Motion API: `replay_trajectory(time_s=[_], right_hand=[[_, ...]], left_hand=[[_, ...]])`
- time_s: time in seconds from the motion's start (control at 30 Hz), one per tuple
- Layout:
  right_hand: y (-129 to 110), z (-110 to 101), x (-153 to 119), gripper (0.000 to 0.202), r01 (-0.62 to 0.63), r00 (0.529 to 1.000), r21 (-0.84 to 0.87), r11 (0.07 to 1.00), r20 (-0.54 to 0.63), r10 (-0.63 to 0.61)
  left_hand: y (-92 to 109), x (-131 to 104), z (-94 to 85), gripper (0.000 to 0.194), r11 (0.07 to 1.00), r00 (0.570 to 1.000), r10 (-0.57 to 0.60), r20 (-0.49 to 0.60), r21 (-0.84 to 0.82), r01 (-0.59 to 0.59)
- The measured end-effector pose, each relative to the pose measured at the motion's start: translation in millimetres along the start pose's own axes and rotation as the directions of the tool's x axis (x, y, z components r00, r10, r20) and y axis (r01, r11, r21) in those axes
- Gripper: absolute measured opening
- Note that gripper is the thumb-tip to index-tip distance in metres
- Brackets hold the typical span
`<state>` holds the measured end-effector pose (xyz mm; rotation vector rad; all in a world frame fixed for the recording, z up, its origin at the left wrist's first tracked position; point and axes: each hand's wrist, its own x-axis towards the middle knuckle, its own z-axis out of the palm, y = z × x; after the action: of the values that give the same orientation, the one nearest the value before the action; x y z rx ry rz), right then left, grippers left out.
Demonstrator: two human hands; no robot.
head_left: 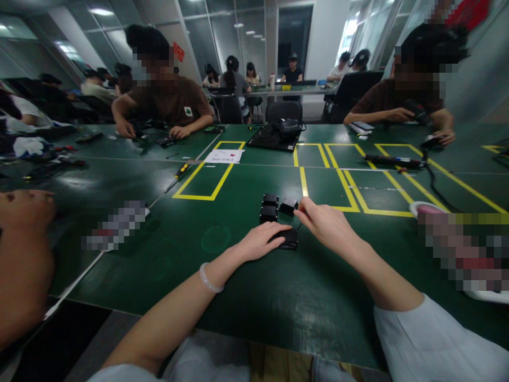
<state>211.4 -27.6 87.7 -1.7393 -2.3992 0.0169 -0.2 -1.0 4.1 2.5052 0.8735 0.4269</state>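
Pale grey cloth sleeves (433, 334) sit closest, at the near edge of the dark green worktop (258, 297). Inward from that edge, well short of the far one, the left hand (260, 241) lies over a low, rectangular black block (291, 243), its fingers stretched out and thumb apart; whether that grip squeezes or merely presses, I cannot tell. The right grip (298, 209) is pinched, fingertips together, apparently on a thin dark rod (299, 227) slanting down to the block's right end; its tip is too small to make out.

For good work here, firm, even pressure from the left hand should stop the block from skidding, with its fingers clear of the rod. A light pinch and a steady wrist should suit the right. The small black box (288, 205) just beside the right fingertips, towards the far edge, could be knocked, so room there would help.
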Motion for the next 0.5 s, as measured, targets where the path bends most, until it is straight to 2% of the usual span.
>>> replay_trajectory(time_s=[0.5], right_hand=[[0.2,-2.4,-0.6,0.021,0.018,1.0,0.059,0.998,0.016,-0.019]], left_hand=[[1.1,0.1,-0.5,0.038,1.0,1.0,0.007,0.006,0.003,-0.007]])
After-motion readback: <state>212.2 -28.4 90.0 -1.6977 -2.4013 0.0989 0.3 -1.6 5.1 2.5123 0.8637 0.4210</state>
